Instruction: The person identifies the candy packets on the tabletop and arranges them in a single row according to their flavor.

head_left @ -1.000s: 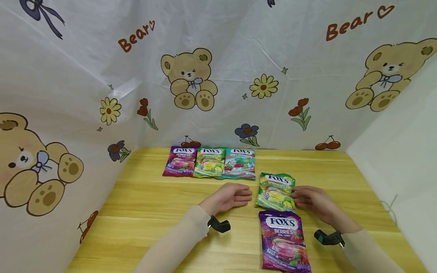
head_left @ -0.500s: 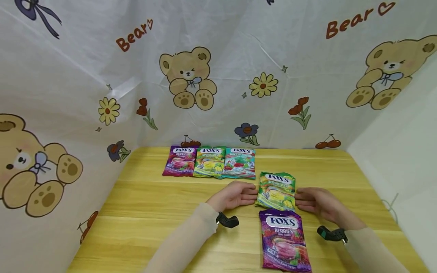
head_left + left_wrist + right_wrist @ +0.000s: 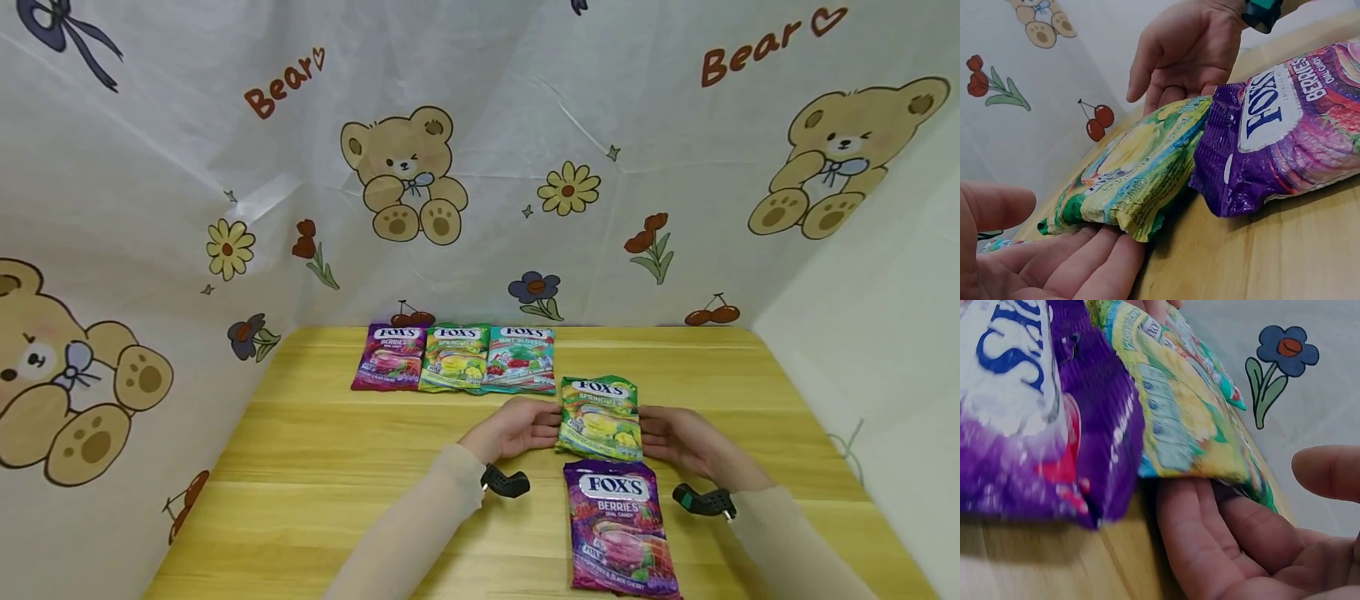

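Closest to the person, on the near side of both hands and between the wrists, the front purple bag (image 3: pixel 621 529) lies flat on the counter (image 3: pixel 337 475), a "Berries" label facing up. Pale sleeves (image 3: pixel 420 521) run up to the wrists, each with a black device (image 3: pixel 506 482) beside it. Just beyond that bag, the front green bag (image 3: pixel 600 419) sits between the left hand (image 3: pixel 517 429) and the right hand (image 3: pixel 686 437); I cannot tell whether the two bags touch. The left hand's fingers lie extended side by side, tips hidden under the green bag's left edge, thumb raised well apart from them. The right hand mirrors it from the other edge, fingers reaching underneath, thumb lifted clear. Past the left hand, the mint bag (image 3: pixel 520 362) begins a row running leftward: next the back green bag (image 3: pixel 455 360), then the back purple bag (image 3: pixel 390 360). Farthest from both hands hangs a white sheet (image 3: pixel 480 67) printed with bears (image 3: pixel 405 175) and flowers (image 3: pixel 568 190).
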